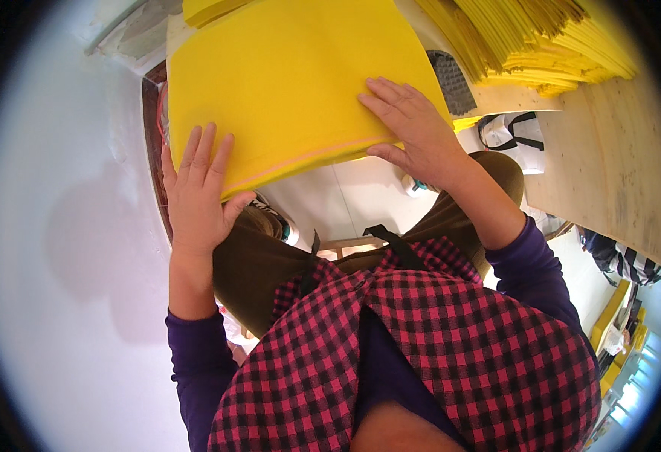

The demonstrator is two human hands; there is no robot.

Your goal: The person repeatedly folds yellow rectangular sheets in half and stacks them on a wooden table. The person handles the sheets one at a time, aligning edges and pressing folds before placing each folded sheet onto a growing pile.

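A broad, flat piece of bright yellow, felt-like fabric [293, 83] lies in front of the seated person, its near edge above the knees and a thin pinkish-orange line [311, 163] running along that edge. The left hand [195, 196] is open, fingers spread, at the fabric's near left corner, with the thumb out beyond the edge. The right hand [418, 132] is open too, fingers lying on the fabric toward its right side and the thumb at the near edge; neither hand is clamped on anything. At the upper right, a thick pile of folded yellow sheets [522, 38] rests on a pale wooden tabletop [609, 158], near a dark grey textured pad [452, 81]. Another yellow piece [208, 10] shows beyond the fabric's far left corner. As far as can be judged, laying the fabric out is done: it looks flat, with no large creases. What seems left is whatever handling follows once the hands lift; whether the pile is finished or waiting, I cannot tell.
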